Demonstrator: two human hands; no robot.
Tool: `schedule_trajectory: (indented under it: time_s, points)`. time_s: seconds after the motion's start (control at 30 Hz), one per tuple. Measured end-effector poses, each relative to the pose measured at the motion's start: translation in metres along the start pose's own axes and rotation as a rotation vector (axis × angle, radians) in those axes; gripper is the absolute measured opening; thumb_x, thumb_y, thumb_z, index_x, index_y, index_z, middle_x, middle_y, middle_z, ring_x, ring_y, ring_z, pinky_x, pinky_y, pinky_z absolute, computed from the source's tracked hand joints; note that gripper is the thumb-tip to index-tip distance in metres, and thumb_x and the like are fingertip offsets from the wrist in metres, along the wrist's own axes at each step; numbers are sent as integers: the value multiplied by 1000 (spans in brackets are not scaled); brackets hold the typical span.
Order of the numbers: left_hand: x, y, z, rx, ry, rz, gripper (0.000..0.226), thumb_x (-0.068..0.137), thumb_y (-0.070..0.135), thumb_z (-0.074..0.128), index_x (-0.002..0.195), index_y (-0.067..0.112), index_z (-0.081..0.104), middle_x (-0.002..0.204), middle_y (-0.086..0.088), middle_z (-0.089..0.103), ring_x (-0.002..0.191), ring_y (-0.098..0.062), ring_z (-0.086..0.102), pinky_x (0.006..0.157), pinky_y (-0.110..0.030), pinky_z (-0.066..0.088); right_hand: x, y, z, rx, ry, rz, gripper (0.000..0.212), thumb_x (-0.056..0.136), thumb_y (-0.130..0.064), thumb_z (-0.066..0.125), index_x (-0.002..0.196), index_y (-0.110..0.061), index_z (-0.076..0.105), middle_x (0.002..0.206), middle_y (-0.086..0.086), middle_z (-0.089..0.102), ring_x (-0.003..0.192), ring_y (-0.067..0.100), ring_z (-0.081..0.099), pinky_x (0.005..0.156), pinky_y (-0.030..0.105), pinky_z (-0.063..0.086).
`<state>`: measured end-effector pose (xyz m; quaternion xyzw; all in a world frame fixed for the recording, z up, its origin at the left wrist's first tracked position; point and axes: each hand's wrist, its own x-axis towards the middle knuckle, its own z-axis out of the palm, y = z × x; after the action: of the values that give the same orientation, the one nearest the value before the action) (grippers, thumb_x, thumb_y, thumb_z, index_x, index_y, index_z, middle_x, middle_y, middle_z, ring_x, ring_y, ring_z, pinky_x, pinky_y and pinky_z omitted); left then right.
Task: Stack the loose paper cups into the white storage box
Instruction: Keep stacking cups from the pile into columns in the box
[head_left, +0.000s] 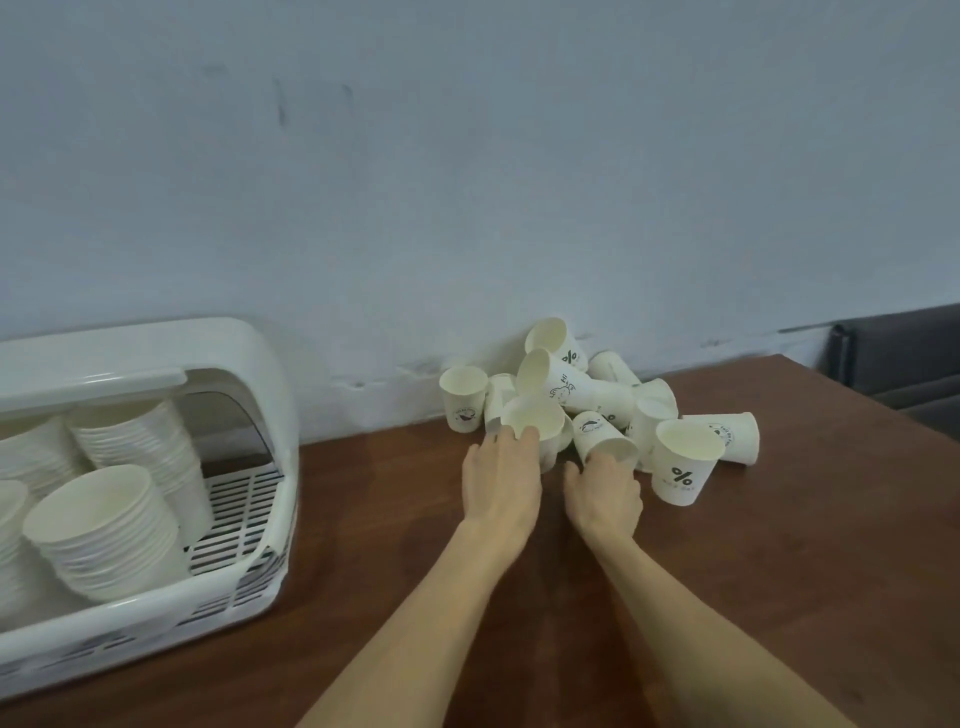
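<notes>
A heap of loose white paper cups (587, 392) lies on the brown table against the wall, some upright, most tipped over. My left hand (501, 480) grips an upright cup (535, 423) at the heap's front, fingers over its rim. My right hand (605, 493) holds a tipped cup (602, 436) just to the right. Another upright cup with a percent mark (683, 465) stands at the right hand's side. The white storage box (156, 618) sits at the left, holding several tall stacks of nested cups (109, 525).
The brown wooden table (779, 597) runs to the wall behind the heap. The box has a slatted floor and a raised lid (88, 387) over its back. A dark sofa (904, 358) stands beyond the table's right edge.
</notes>
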<state>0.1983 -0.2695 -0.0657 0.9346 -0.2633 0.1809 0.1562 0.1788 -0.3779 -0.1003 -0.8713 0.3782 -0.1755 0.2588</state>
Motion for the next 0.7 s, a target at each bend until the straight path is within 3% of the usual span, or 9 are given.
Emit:
schedule_trajectory:
  time_s: [0.17,0.33,0.7]
  points:
    - [-9,-21,-24,-20,82,-26,22,92,7,47,110,15,56,103,-7,61,93,-29,60,69,-35,37,-17,-8,-3,78,109,94,21,94,-14,47,98,0,61,104,19,60,96,40,60,74,40,43]
    - [-34,-35,-55,-6,138,-38,19,93,10,47,107,16,58,100,-5,63,91,-26,60,67,-34,37,-53,-13,-18,116,136,27,18,93,-17,47,93,-5,60,95,19,64,91,40,61,75,42,48]
    - [-120,-76,-149,53,223,-149,19,98,21,40,101,18,59,95,-1,64,89,-25,60,65,-34,37,-155,-68,-63,42,113,-485,21,98,-21,38,85,-14,53,75,12,65,73,35,59,62,39,42]
